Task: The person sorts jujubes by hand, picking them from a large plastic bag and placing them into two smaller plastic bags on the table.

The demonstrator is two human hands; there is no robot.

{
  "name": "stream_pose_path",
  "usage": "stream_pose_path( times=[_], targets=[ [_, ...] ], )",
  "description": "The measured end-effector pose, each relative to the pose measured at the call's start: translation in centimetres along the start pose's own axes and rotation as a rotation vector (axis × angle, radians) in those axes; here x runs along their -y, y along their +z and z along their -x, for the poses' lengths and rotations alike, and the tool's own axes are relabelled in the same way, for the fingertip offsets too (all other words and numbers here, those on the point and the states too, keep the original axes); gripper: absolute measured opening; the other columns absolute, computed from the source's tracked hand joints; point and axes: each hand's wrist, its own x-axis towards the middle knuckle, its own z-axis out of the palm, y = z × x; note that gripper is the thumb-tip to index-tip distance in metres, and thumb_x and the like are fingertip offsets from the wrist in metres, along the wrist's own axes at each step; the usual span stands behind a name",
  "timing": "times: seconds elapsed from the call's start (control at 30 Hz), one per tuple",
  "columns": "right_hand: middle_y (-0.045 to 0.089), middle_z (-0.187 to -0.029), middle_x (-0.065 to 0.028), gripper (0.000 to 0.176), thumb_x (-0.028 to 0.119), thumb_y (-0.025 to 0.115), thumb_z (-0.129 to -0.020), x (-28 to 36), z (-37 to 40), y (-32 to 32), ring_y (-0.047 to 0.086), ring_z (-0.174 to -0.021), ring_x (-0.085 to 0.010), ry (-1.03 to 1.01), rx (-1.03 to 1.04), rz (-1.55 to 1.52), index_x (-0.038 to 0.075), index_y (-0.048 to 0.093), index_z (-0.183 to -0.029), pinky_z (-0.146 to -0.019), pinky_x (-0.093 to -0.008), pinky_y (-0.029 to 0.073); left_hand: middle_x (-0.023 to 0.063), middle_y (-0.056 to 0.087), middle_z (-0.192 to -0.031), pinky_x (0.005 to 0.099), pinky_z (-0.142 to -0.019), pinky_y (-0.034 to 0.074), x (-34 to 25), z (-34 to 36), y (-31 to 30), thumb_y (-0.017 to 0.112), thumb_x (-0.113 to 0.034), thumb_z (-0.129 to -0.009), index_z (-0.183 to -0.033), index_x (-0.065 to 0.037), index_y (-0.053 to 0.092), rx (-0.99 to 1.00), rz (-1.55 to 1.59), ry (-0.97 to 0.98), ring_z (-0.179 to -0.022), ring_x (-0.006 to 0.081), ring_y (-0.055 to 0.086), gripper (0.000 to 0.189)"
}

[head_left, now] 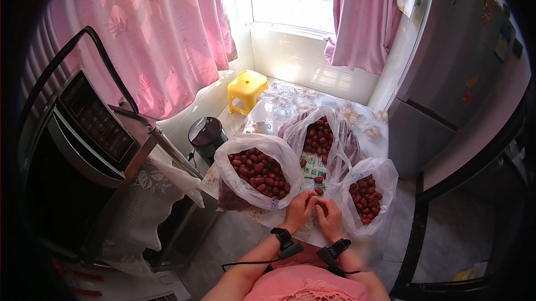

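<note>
My left hand [300, 211] and my right hand [329, 218] meet at the near edge of the table, fingertips curled and pressed together. Whatever lies between them is too small or hidden to make out. Just beyond the fingertips is a loose red date [319, 191], with another red date [318, 180] behind it on the bag's green print. An open plastic bag [290, 158] full of red dates [258, 171] stands to the left. Farther back, a middle bag [340, 142] lies open with dates [318, 136] inside. On the right, a smaller bag [389, 184] holds more dates [365, 200].
A patterned cloth covers the table [368, 116]. A yellow stool [247, 84] and a dark lidded bin [206, 136] stand to its left. The fridge [441, 61] is at the right, a microwave-like appliance [95, 116] at the left. Cables hang from the wristbands [285, 242].
</note>
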Motion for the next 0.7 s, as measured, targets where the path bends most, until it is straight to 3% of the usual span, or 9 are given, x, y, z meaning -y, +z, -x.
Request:
stream_pose_path(
  times=[0.43, 0.7],
  targets=[
    [0.065, -0.092, -0.0116, 0.022, 0.008, 0.071, -0.089, -0.4, 0.05, 0.08, 0.066, -0.075, -0.025, -0.046, -0.005, 0.036, 0.002, 0.064, -0.109, -0.068, -0.0353, 0.052, 0.0135, 0.067, -0.082, 0.038, -0.067, 0.051, 0.12, -0.03, 0.02, 0.062, -0.017, -0.099, -0.105, -0.003, 0.063, 0.02, 0.019, -0.006, -0.075, 0.0301, 0.067, 0.015],
    [0.067, -0.093, -0.0127, 0.019, 0.008, 0.07, -0.09, 0.0, 0.06, 0.01, 0.067, -0.083, -0.0271, 0.037, 0.015, 0.013, 0.001, 0.065, -0.106, -0.074, -0.0351, 0.052, 0.014, 0.067, -0.082, 0.0388, -0.067, 0.05, 0.08, -0.06, 0.04, 0.062, -0.017, -0.1, -0.104, -0.004, 0.062, 0.018, -0.001, 0.004, -0.075, 0.0312, 0.067, 0.014]
  ],
)
